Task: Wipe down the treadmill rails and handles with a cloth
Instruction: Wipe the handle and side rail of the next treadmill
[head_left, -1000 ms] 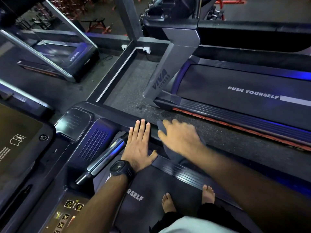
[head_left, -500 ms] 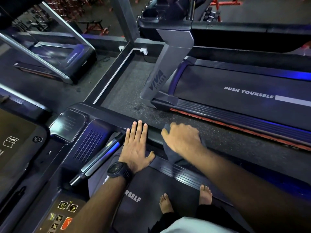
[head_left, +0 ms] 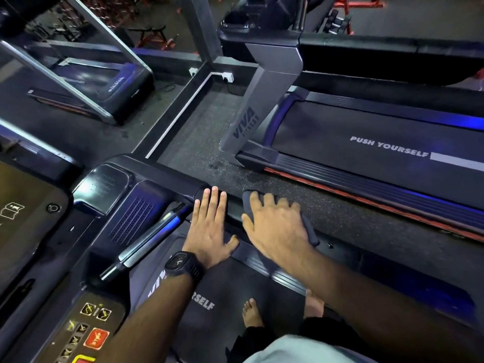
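Observation:
I stand barefoot on a treadmill belt. Its black right side rail (head_left: 366,260) runs from the console down to the right. My right hand (head_left: 277,226) lies palm down on a dark cloth (head_left: 310,233) and presses it against this rail. The cloth shows past my fingertips and along the hand's outer edge. My left hand (head_left: 210,226), with a black watch on the wrist, rests flat and empty on the rail just left of the cloth, fingers together. A silver and black handle bar (head_left: 146,243) slants down to the left of it.
The console (head_left: 28,231) with a dark screen and lit buttons (head_left: 95,337) fills the lower left. A second treadmill (head_left: 366,158) marked PUSH YOURSELF stands to the right across a strip of speckled floor (head_left: 301,192). A wall socket (head_left: 227,76) sits near a grey pillar.
Both hands stay on the rail with the cloth under the right one. My right hand has barely shifted; the view moved a little.

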Demonstrator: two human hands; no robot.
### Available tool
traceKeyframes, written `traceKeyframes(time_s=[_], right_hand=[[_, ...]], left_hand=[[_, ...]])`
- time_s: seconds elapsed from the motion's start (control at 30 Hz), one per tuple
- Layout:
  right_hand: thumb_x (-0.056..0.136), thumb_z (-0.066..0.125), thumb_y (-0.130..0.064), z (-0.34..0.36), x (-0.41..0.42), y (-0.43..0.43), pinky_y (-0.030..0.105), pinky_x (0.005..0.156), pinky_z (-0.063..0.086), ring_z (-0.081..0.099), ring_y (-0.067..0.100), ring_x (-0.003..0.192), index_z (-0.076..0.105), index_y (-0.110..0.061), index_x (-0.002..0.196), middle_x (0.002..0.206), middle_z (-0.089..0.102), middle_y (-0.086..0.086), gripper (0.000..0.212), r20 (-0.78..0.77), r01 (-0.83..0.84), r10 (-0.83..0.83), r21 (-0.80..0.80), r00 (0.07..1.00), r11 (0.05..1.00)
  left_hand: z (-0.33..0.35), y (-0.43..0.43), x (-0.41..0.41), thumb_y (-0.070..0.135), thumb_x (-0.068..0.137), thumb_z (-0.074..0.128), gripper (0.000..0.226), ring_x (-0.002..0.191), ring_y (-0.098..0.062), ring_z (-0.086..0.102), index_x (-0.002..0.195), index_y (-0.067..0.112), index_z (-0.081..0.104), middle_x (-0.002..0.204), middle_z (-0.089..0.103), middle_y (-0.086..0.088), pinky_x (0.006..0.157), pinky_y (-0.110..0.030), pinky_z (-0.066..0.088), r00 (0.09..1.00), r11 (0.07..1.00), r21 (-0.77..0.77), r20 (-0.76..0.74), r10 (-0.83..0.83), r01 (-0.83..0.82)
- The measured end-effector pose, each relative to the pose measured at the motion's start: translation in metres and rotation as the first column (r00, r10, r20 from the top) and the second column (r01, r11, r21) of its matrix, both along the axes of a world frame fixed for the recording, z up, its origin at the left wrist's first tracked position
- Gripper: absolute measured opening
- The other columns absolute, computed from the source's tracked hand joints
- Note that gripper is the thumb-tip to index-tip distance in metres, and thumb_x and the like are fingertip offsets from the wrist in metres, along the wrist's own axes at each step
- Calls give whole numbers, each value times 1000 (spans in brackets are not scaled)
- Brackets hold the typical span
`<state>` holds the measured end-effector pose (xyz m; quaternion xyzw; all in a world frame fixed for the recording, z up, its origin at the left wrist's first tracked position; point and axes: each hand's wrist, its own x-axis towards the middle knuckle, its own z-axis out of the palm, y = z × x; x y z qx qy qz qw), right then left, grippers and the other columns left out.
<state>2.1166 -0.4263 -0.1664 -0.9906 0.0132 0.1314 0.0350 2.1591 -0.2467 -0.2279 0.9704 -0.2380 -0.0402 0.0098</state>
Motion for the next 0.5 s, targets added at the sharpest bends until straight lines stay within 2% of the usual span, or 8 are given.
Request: traceKeyframes(time_s=[0.07,0.13,0.17,0.2,0.27,0.33,0.4,0.5], right_hand=[[103,34,-53,0,19,-10,46,86,49,64,37,107,52,-16,135,122,64,14,52,-9,27,-26,157,1000,987],[104,31,-49,-2,38,-22,44,90,48,63,37,112,60,-15,127,123,67,14,50,-148,163,-121,319,982,934],[103,31,-48,-1,38,-25,44,91,48,63,37,112,62,-14,125,122,67,15,52,-186,219,-163,343,969,913],[102,31,-50,-3,32,-26,45,89,49,64,37,109,61,-13,124,119,67,16,53,-161,217,-174,304,971,928],[101,34,-54,-8,8,-17,46,81,50,65,37,100,56,-13,128,115,66,15,54,11,91,-93,94,996,991],[100,37,-55,-5,-9,-10,45,78,48,64,36,98,49,-12,137,117,64,14,58,13,-5,5,-39,1000,999],[100,37,-55,-2,4,-13,45,79,49,64,37,102,48,-14,138,120,64,14,57,28,-48,47,43,998,998],[102,31,-49,-3,37,-29,43,86,47,63,38,113,61,-14,129,124,66,16,53,-158,151,-109,287,981,946]], left_hand=[[0,-3,-3,56,73,43,104,154,-32,-5,158,3,12,166,2,-17,124,-52,3,1000,1000,-2,2,2,-2],[0,-6,-7,55,73,43,104,154,-32,-5,159,4,11,166,1,-17,124,-51,3,1000,1000,1,1,-1,1],[0,-7,-9,55,73,43,104,154,-32,-5,159,5,10,166,1,-16,124,-50,3,1000,1000,0,-1,-3,3],[1,-9,-10,55,73,42,104,154,-31,-6,159,5,10,166,0,-16,124,-50,3,1000,1000,-1,-3,-1,1],[1,-11,-12,54,73,43,104,154,-30,-7,159,5,9,166,0,-16,125,-49,3,1000,1000,-7,-7,10,-10],[0,-12,-12,54,74,44,104,154,-30,-7,159,4,10,166,1,-16,125,-49,2,1000,1000,-20,-6,21,-21],[1,-12,-12,54,73,45,105,154,-32,-5,158,4,12,166,3,-18,125,-49,3,1000,1000,-20,-5,20,-20],[1,-13,-15,53,73,44,104,154,-33,-3,158,3,12,166,4,-19,124,-50,5,1000,1000,-17,-5,3,-3]])
